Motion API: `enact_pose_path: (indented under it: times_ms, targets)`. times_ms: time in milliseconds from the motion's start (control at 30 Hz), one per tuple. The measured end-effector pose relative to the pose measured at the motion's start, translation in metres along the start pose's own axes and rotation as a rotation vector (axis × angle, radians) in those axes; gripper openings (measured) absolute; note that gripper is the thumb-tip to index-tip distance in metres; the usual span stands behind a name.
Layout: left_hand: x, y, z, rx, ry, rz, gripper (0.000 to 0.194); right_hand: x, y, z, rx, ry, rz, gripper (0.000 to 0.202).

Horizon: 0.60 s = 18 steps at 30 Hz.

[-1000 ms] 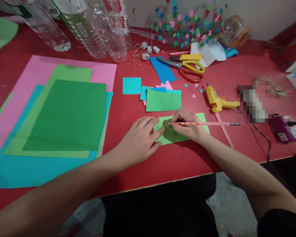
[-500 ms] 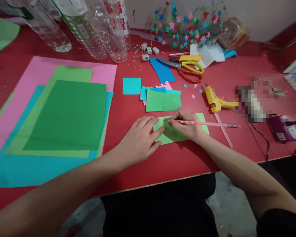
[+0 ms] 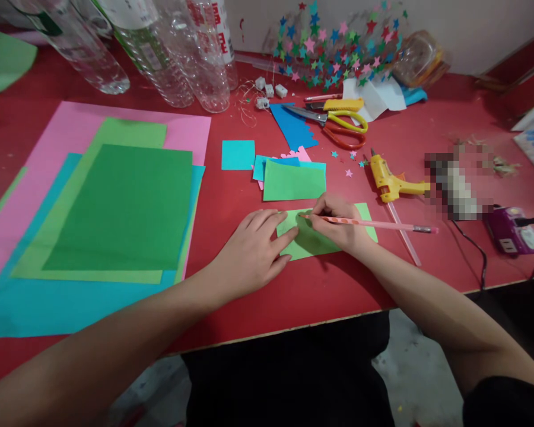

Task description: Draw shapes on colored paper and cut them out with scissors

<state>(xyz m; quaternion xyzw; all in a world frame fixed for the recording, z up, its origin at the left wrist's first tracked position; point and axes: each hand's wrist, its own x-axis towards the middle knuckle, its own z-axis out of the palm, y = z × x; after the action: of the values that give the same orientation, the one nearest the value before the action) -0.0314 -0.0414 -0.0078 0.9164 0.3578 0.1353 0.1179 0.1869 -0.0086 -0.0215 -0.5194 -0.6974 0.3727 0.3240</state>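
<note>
A light green paper rectangle (image 3: 320, 246) lies on the red table (image 3: 249, 314) near its front edge. My left hand (image 3: 253, 249) rests flat over the paper's left end, fingers stretched out and a little apart. Closed around a pink pencil (image 3: 382, 224), my right hand (image 3: 340, 222) touches the same paper near its upper middle. The pencil's tip meets the paper, and its eraser end points right. Just behind lies another green piece (image 3: 293, 182) on top of blue and pink scraps. A small turquoise rectangle (image 3: 238, 155) sits to their left.
Large coloured sheets (image 3: 124, 207) overlap on the left. Plastic bottles (image 3: 200, 65) stand at the back. Scissors (image 3: 324, 118), a yellow cutter (image 3: 345, 105) and a star-covered decoration (image 3: 338, 47) lie behind. To the right are a yellow glue gun (image 3: 389, 178) and a purple power adapter (image 3: 511, 228).
The pencil has shifted very slightly to the right with my right hand. My left hand stays in place on the paper.
</note>
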Motion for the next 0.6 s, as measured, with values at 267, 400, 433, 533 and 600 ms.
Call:
enact_pose_path:
  times_ms: [267,400,433,533,600]
  targets:
    - [-0.0006,-0.0002,-0.0001,0.027,-0.013,0.012,0.042,-0.0005,0.0015,-0.0021,-0.036,-0.017,-0.02,0.014]
    - [-0.0006,-0.0004,0.0,0.047,-0.021,0.013,0.043,-0.0006,0.0019,-0.0025,-0.034,-0.023,-0.059,0.014]
    - [-0.0006,-0.0004,0.0,0.053,-0.02,0.014,0.043,-0.0007,0.002,-0.0025,-0.035,-0.023,-0.066,0.014]
    - [-0.0006,-0.0003,0.0004,0.055,-0.019,0.015,0.043,-0.0013,0.0014,-0.0027,-0.049,-0.016,-0.069,0.015]
    - [-0.0005,-0.0001,0.0006,0.05,-0.017,0.013,0.043,-0.0019,0.0007,-0.0029,-0.055,-0.021,-0.063,0.014]
